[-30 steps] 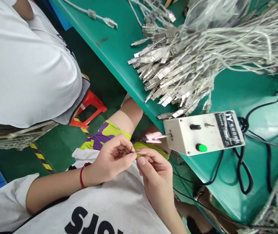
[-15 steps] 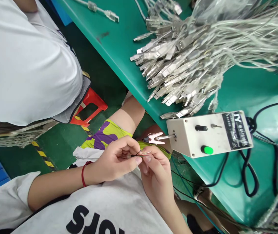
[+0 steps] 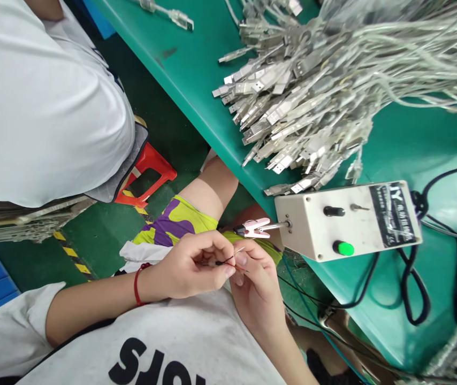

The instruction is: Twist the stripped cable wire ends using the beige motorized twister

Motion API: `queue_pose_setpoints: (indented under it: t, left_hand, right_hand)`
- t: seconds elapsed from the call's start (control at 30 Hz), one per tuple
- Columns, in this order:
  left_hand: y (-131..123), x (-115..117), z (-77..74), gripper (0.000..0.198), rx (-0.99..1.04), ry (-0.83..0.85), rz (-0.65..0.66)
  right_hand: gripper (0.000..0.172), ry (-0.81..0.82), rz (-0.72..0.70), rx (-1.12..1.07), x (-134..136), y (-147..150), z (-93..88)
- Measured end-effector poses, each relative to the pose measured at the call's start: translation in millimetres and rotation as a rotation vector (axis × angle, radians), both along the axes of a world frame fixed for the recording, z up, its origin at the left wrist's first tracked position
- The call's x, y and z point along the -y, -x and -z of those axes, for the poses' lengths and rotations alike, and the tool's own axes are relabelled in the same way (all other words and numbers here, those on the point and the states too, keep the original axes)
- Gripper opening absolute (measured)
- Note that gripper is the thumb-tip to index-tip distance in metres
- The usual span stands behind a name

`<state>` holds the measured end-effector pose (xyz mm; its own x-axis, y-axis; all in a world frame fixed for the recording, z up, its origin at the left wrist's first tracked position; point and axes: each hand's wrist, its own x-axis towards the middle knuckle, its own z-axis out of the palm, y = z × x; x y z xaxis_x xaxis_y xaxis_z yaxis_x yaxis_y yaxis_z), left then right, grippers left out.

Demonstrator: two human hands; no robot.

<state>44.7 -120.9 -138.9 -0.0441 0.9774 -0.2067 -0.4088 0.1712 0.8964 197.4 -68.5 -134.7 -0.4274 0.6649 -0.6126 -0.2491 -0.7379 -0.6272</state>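
My left hand [image 3: 198, 264], a red cord at its wrist, pinches the end of a cable whose thin coloured wires [image 3: 224, 262] fan out between my hands. Black, red and pale wires can be made out. Opposite it, my right hand [image 3: 254, 270] is closed, with thumb and fingertips on the tips of these wires. The rest of the cable is hidden by my left hand. Just beyond my fingers, a pale pink clip [image 3: 256, 228] sits on the metal shaft of a white box-shaped machine [image 3: 317, 224] with a green button.
A large bundle of clear USB cables [image 3: 292, 107] covers the green table [image 3: 196, 91], plugs towards the edge. One loose USB cable [image 3: 172, 16] lies farther left. Black power cords [image 3: 407, 299] loop behind the machine. A person in a white shirt [image 3: 47, 107] sits at left near a red stool [image 3: 152, 171].
My fingers have shifted slightly on the wires, and the wires now spread apart more, with a red one pointing down to the right. The view has moved a little.
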Motion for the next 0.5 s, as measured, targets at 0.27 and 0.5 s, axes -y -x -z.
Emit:
queue_pose_setpoints:
  t: [0.27, 0.5]
  left_hand:
    - [1, -3, -0.8, 0.014, -0.076, 0.136, -0.078]
    - [1, -6, 11.2, 0.015, -0.057, 0.103, -0.242]
  right_hand:
    - [0.041, -0.099, 0.086, 0.121, -15, -2, 4.9]
    - [0.042, -0.063, 0.058, -0.119, -23, -5, 6.1]
